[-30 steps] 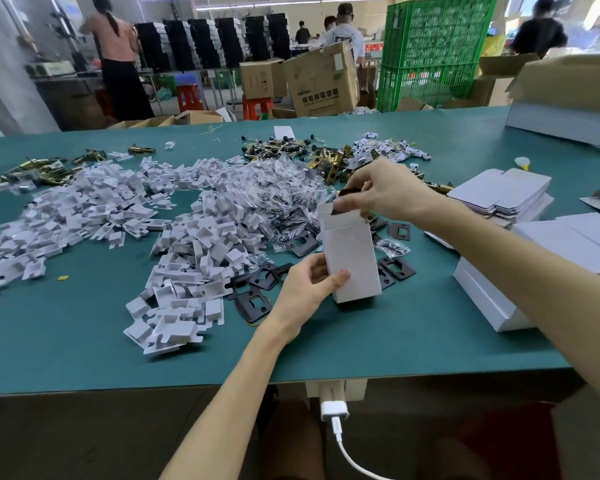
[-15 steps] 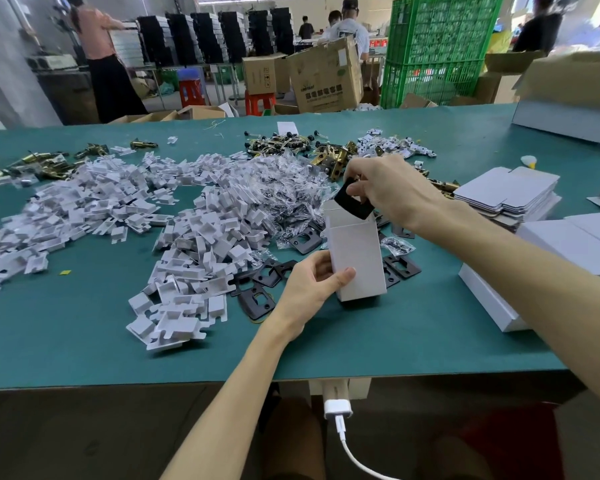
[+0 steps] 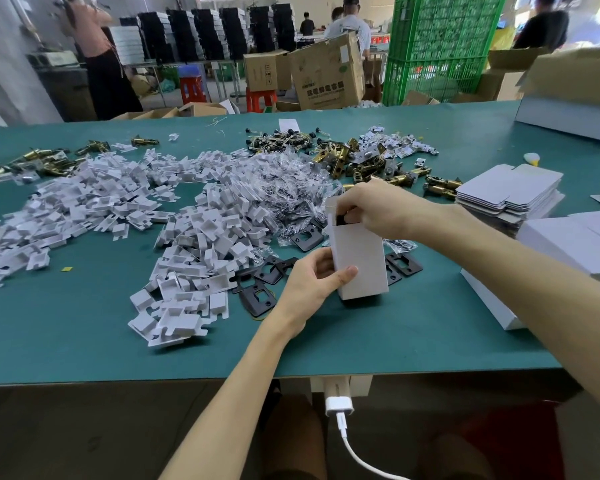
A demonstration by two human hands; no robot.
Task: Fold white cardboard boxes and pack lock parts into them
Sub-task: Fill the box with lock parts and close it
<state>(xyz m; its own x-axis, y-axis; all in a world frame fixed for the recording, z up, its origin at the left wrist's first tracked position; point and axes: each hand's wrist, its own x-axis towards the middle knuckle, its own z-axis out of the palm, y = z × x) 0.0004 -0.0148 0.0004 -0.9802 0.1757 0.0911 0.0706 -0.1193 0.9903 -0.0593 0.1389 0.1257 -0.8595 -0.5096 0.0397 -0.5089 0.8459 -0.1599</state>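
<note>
A small white cardboard box (image 3: 359, 261) stands upright on the green table (image 3: 84, 341), its top open. My left hand (image 3: 312, 282) grips its lower left side. My right hand (image 3: 378, 209) is at the box's mouth, fingers closed on a black lock plate (image 3: 343, 219) that is mostly sunk inside. More black plates (image 3: 258, 296) lie around the box's foot. Brass latch parts (image 3: 340, 157) lie behind.
A wide heap of white folded inserts (image 3: 194, 244) and clear bagged screws (image 3: 284, 188) covers the table's left and middle. Flat box blanks (image 3: 510, 188) and finished white boxes (image 3: 568, 244) stack at the right. People, cartons and green crates stand beyond the far edge.
My right hand brought a black plate to the box's open top and pushed it down inside. My left hand kept hold of the box.
</note>
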